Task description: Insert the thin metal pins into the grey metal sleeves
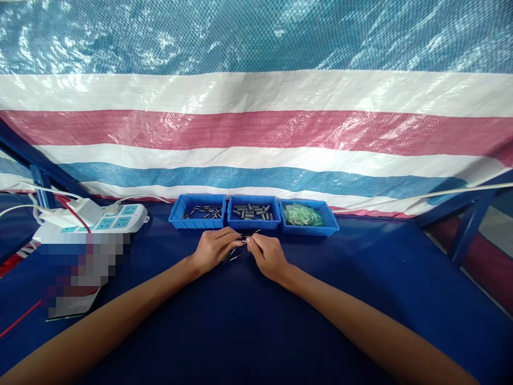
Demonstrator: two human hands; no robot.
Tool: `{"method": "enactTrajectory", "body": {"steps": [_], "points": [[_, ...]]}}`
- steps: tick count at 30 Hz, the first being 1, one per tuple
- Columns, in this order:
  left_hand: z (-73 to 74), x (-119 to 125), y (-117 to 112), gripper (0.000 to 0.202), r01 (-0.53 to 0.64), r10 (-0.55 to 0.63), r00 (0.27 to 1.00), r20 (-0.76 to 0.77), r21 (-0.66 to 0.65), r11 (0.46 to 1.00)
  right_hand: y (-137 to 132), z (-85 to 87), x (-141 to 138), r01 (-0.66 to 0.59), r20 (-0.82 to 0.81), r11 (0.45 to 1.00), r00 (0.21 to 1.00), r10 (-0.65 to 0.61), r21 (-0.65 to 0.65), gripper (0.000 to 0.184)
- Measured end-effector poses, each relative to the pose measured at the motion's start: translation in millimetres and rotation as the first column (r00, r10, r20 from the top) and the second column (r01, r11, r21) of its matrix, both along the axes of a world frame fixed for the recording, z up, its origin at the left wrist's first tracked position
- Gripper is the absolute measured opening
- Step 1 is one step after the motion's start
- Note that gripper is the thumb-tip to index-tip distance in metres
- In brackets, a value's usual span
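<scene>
My left hand (214, 247) and my right hand (267, 255) meet fingertip to fingertip on the dark blue table (248, 321), just in front of three small blue trays. Both hands are closed in a pinch on a thin metal pin (244, 240) held between them. Two more thin pins (234, 255) lie on the cloth under the fingers. The left tray (197, 212) holds several thin metal pins. In the middle tray (253, 212) lie several short grey metal sleeves. The right tray (308, 216) contains small green translucent pieces.
A white power strip (108, 218) with cables lies at the left, beside a blurred-out patch. A striped blue, white and red tarpaulin (256, 128) hangs behind the table. Blue metal frame bars (468, 230) stand at the right edge.
</scene>
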State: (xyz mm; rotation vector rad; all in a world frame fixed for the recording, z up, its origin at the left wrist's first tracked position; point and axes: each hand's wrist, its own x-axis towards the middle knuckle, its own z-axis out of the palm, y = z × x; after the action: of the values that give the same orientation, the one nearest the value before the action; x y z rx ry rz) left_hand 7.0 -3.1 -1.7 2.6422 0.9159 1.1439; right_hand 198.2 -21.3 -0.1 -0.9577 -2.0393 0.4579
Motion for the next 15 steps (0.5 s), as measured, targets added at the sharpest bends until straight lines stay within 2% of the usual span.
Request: {"method": "enactTrajectory", "body": {"steps": [8, 15], "points": [[-1.4, -1.1, -1.0, 0.021, -0.03, 0.026, 0.997, 0.07, 0.052, 0.998, 0.2, 0.0, 0.5, -0.124, 0.043, 0.992, 0.991, 0.124, -0.015, 0.035], [-2.2, -1.8, -0.9, 0.027, -0.001, 0.001, 0.996, 0.086, -0.001, 1.0, 0.4, -0.5, 1.6, -0.195, 0.072, 0.98, 0.978, 0.197, -0.032, 0.03]]}}
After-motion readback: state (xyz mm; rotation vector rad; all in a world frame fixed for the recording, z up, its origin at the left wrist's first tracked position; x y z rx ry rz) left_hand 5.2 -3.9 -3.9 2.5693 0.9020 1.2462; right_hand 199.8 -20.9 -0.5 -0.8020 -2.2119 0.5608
